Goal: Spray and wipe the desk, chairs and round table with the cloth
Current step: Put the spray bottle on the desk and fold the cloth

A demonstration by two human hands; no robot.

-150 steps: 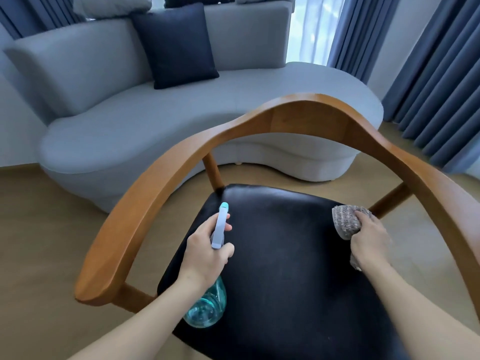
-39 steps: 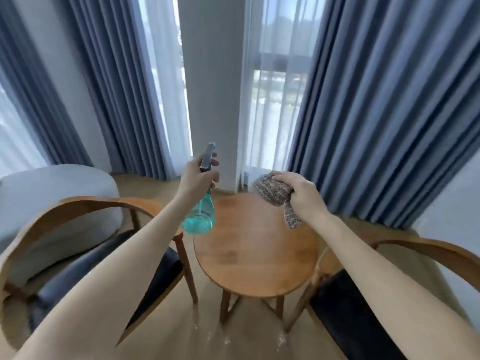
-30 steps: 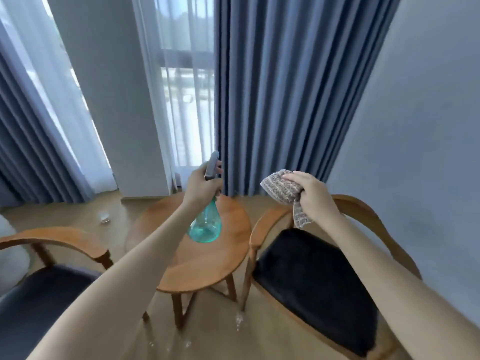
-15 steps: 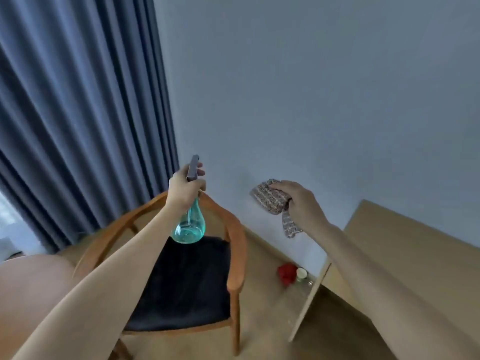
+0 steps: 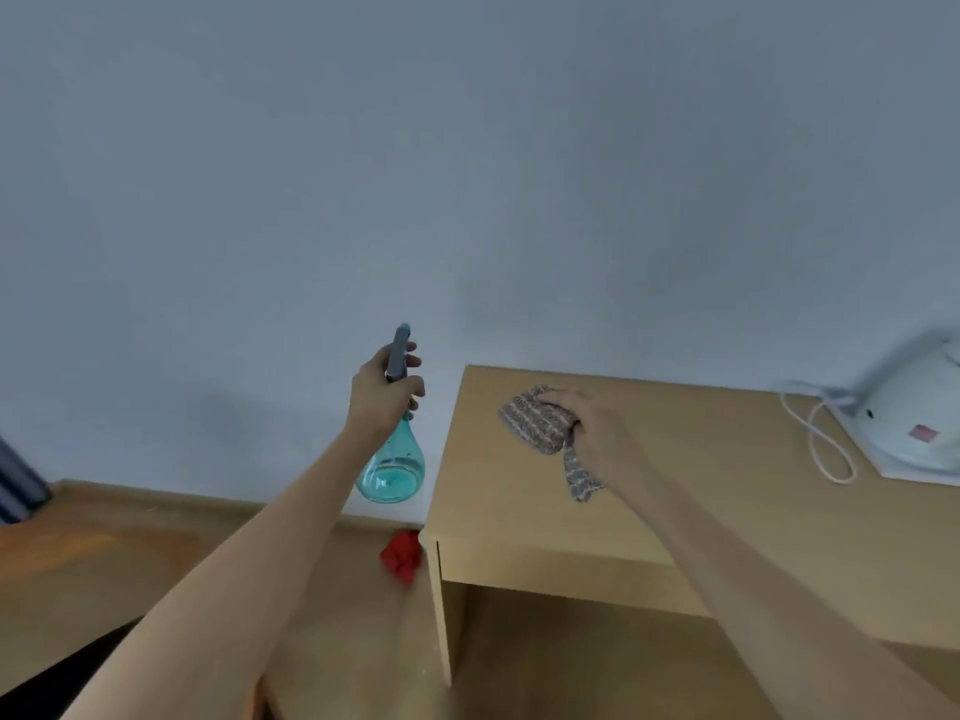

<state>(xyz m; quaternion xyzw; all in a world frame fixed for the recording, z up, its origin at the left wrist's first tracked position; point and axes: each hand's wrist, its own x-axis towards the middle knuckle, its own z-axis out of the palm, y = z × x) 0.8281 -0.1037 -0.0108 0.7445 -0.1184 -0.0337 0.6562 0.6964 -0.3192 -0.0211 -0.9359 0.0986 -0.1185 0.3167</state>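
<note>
Gripping a teal spray bottle (image 5: 392, 462) in the left hand (image 5: 378, 394), right hand (image 5: 592, 428) clutching a striped cloth (image 5: 537, 420) over the desk (image 5: 649, 517); the white appliance's (image 5: 917, 423) red label is unreadable.

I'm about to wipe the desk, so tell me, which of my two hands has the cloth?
The right hand grips the cloth, held over the desk. The left hand holds the spray bottle instead, out past the desk's edge.

A white appliance (image 5: 914, 426) with a cord (image 5: 821, 444); a red object (image 5: 400, 556) on the floor.
</note>
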